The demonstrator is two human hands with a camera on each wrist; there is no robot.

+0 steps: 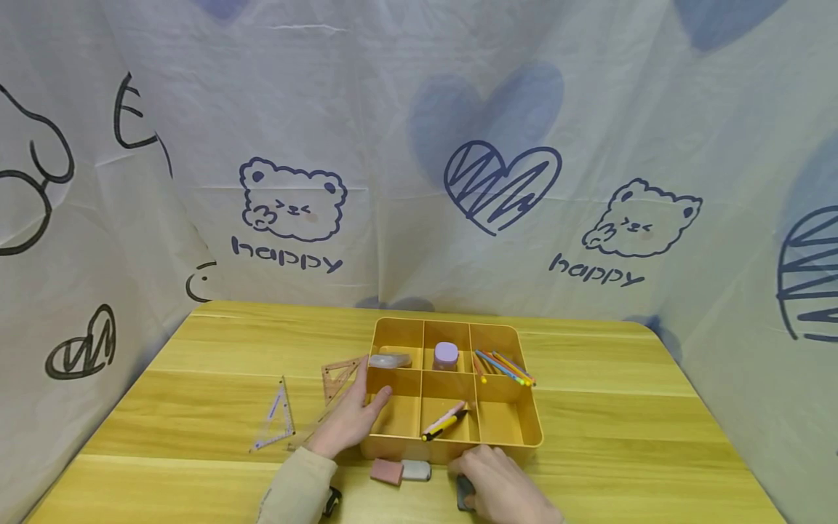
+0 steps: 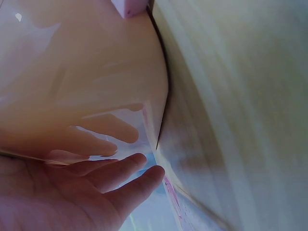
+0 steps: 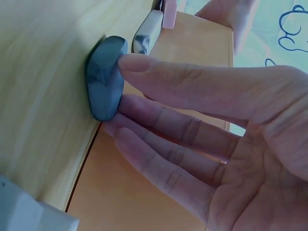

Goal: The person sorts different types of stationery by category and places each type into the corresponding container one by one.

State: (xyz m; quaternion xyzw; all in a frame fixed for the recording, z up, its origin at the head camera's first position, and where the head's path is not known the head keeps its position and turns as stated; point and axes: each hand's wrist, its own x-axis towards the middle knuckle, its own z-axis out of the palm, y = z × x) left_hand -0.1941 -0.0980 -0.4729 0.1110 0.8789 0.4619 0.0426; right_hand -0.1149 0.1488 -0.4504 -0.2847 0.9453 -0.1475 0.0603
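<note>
A yellow organizer box [image 1: 533, 429] with several compartments sits before me. My left hand [image 1: 347, 422] is at its left side, thumb by the rim; in the left wrist view the fingers [image 2: 137, 190] extend along the glossy side wall. At the box's front wall, my right hand [image 1: 494, 477] pinches a dark grey rounded block [image 3: 106, 79] standing close to the tabletop, thumb on one side and fingertips on the other. Left of that hand, a pink eraser [image 1: 387, 471] and a whitish eraser [image 1: 416, 471] lie along the front wall.
Inside the box are a translucent item [image 1: 389, 360], a purple-lidded container [image 1: 446, 353], coloured pens [image 1: 500, 364] and a yellow-black marker [image 1: 445, 424] beside a pink pen. A clear set square [image 1: 288, 418] and an orange set square [image 1: 335, 375] lie to the left. Printed curtains surround the table.
</note>
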